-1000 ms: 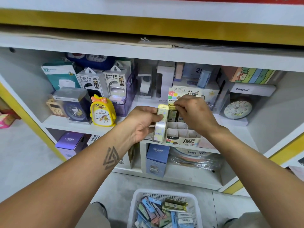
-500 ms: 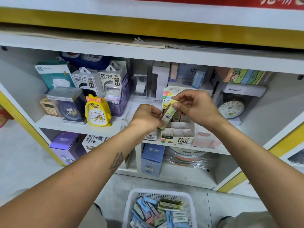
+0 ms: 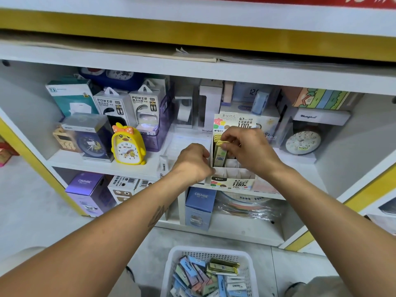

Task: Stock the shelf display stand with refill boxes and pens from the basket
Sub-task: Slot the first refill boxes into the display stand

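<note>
Head cam: right hand [image 3: 249,150] pinched a yellow-green refill box [image 3: 220,154] by its top end, box upright and partly down in a rear-left slot of the cardboard display stand [image 3: 232,179] on the middle shelf [image 3: 102,166]. Left hand [image 3: 192,162] was curled at the stand's left wall, apparently bracing it; whether it held anything else could not be told. Front slots looked empty. Judged best approach: keep box vertical, press straight down until level w/ neighbours, keep stand steadied. White basket [image 3: 175,260] below held many more boxes; task judged early.
</note>
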### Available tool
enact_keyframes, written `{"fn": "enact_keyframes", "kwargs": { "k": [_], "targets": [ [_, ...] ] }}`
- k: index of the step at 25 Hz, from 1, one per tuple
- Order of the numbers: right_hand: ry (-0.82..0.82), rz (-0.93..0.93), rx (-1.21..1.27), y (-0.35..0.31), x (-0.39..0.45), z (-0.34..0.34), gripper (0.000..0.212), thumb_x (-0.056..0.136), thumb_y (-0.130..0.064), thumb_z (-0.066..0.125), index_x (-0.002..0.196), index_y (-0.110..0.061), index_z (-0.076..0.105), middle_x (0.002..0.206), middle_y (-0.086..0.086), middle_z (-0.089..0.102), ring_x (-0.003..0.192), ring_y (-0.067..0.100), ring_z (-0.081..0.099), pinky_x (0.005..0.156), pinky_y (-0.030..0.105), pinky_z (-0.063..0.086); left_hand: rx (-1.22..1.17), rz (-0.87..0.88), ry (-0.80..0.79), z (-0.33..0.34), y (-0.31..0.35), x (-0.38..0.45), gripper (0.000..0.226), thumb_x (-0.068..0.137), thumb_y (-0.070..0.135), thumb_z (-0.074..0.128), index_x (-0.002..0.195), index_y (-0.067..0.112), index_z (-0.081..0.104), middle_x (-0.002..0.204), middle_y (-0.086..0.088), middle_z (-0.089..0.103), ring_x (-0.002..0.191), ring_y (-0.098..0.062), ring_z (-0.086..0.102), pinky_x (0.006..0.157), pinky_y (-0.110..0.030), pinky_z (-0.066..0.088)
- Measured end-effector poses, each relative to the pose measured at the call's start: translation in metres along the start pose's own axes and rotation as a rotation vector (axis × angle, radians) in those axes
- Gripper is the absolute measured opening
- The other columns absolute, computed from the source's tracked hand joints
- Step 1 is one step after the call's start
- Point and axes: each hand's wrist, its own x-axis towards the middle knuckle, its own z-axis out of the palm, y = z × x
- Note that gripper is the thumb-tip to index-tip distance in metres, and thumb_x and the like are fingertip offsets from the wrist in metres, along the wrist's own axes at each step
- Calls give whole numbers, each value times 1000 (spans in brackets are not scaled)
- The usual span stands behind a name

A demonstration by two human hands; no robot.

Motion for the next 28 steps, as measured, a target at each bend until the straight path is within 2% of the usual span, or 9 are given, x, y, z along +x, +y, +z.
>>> {"fn": "enact_keyframes", "kwargs": {
  "k": [2, 5, 7, 11, 16, 20, 22, 25, 28],
  "targets": [
    [46, -36, -31, -2, 2, -1, 9, 90, -13, 71, 99, -14, 72, 78, -4, 67, 70, 17, 65, 75, 37, 56, 9, 6, -2, 0, -1, 1, 46, 76, 18, 80, 118, 16, 61, 110, 0, 65, 98, -18, 63, 70, -23, 50],
    [216, -111, -82, -4, 7, -12, 9, 90, -15, 71, 99, -15, 72, 81, -2, 71, 72, 17, 66, 73, 32, 54, 44, 21, -9, 0, -3, 3, 48, 77, 17, 79, 121, 16, 61, 113, -1, 65, 102, -19, 63, 76, -23, 50],
    [249, -149, -115, -4, 7, -14, 9, 90, -15, 70, 99, -14, 72, 84, 0, 73, 73, 18, 66, 72, 32, 53, 79, 27, -18, 2, -4, 3, 44, 77, 16, 79, 118, 15, 63, 112, -2, 65, 101, -21, 63, 77, -25, 52],
    [180, -215, -158, -4, 2, -5, 7, 90, -11, 70, 97, -10, 70, 81, 3, 72, 72, 23, 66, 71, 35, 53, 161, 53, -21, 7, -4, 2, 31, 76, 15, 78, 105, 12, 67, 104, -5, 68, 95, -22, 65, 82, -30, 56],
    [149, -154, -128, 3, 8, -3, 6, 91, -11, 68, 96, -11, 70, 77, 3, 71, 71, 24, 66, 72, 39, 54, 162, 62, -23, 12, -6, 4, 28, 75, 14, 78, 101, 12, 68, 100, -6, 71, 93, -22, 66, 82, -30, 57],
    [81, -215, -219, 5, 3, 4, 16, 94, -4, 63, 103, -5, 76, 96, 9, 71, 86, 29, 66, 77, 43, 54, 179, 59, -25, 14, -7, 6, 27, 74, 12, 77, 100, 9, 69, 98, -8, 72, 91, -22, 67, 82, -34, 58],
    [58, -212, -309, 4, 0, 7, 21, 95, -4, 60, 108, -7, 76, 105, 8, 66, 90, 31, 64, 72, 43, 55, 172, 48, -37, 13, -8, 8, 30, 75, 11, 76, 103, 10, 68, 101, -7, 71, 93, -22, 67, 81, -33, 58],
    [188, -69, -351, 7, 3, -1, 26, 93, -4, 56, 109, -12, 75, 109, 3, 68, 93, 29, 65, 70, 39, 55, 182, 57, 9, 11, -7, 8, 38, 79, 11, 72, 115, 18, 62, 112, -1, 65, 100, -22, 63, 83, -29, 55],
    [248, 50, -441, 12, 3, -10, 29, 89, -3, 54, 108, -13, 74, 109, 5, 72, 99, 31, 64, 71, 39, 55, 258, 242, 180, 7, -2, 5, 56, 80, 4, 65, 133, 20, 52, 134, 4, 50, 122, -18, 48, 92, -24, 41]
  ]
}}
